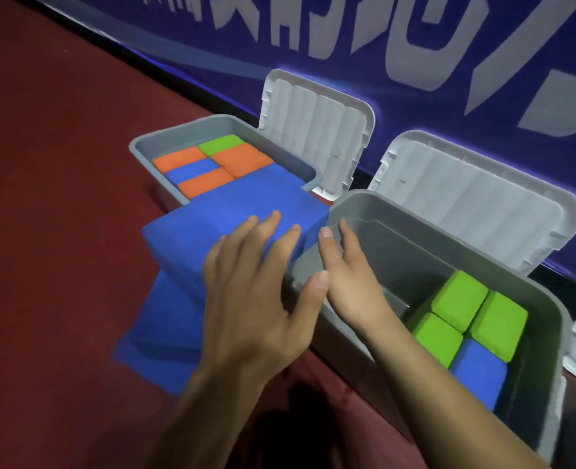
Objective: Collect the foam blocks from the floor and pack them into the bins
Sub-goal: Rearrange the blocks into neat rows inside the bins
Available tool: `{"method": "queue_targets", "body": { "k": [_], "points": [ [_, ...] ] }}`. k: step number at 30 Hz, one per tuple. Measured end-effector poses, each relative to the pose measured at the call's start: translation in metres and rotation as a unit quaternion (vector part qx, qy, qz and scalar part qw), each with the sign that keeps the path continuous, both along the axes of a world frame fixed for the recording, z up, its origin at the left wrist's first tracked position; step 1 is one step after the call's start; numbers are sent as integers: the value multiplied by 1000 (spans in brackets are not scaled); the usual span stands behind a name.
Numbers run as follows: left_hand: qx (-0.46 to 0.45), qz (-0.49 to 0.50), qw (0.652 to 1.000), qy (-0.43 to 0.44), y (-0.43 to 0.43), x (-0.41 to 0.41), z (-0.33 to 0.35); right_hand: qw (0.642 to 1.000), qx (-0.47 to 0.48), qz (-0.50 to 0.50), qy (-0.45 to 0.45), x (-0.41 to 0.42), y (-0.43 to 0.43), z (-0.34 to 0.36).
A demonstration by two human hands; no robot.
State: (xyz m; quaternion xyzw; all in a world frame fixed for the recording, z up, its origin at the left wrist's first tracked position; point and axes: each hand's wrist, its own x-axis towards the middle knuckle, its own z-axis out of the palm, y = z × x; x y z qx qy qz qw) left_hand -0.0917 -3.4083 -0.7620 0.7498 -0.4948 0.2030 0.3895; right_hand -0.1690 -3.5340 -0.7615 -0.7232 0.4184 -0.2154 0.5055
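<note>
Head view is showing a big blue foam block (232, 211) in the middle of the frame, right under the left hand (256, 299). The left hand is lying flat on top of it, fingers straight and spread, not curling round anything. The right hand (351, 282) is reaching in just beside the block's right side, over the corner of the near bin (415, 238). Its fingers are straight and holding nothing, and it is hard to tell if it is touching the block. Both arms are coming up from the bottom of the frame.

The big block is sitting on a lower blue block (158, 319) at lower left, on the red floor (60, 164).

Two grey bins are standing open, each with a white lid up behind it. The far bin (178, 130), in the upper middle, is holding three orange blocks (242, 159), one small blue block (192, 170) and one green block (220, 143). The near bin, at right, is holding three green cubes (459, 296) and one blue cube (479, 370).
</note>
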Motion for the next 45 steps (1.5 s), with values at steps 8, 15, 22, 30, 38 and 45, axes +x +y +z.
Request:
{"method": "queue_targets", "body": {
  "k": [8, 15, 22, 30, 38, 45],
  "points": [
    [128, 100, 980, 118, 29, 43, -12, 995, 30, -15, -89, 31, 3, -7],
    [101, 112, 976, 155, 9, 37, -11, 974, 160, -53, -152, 31, -16, -2],
    [40, -70, 992, 99, -23, 34, 23, 919, 165, -213, -287, -35, -36, 40],
    [214, -261, 919, 202, -109, 10, 73, 935, -29, -306, -179, -90, -25, 85],
    [248, -367, 731, 519, -214, -12, 37, 947, -12, -313, -73, -66, -56, 40],
    [315, -411, 744, 422, -280, -29, -34, 940, -17, -333, 69, -83, -140, -11]
  ]
}}
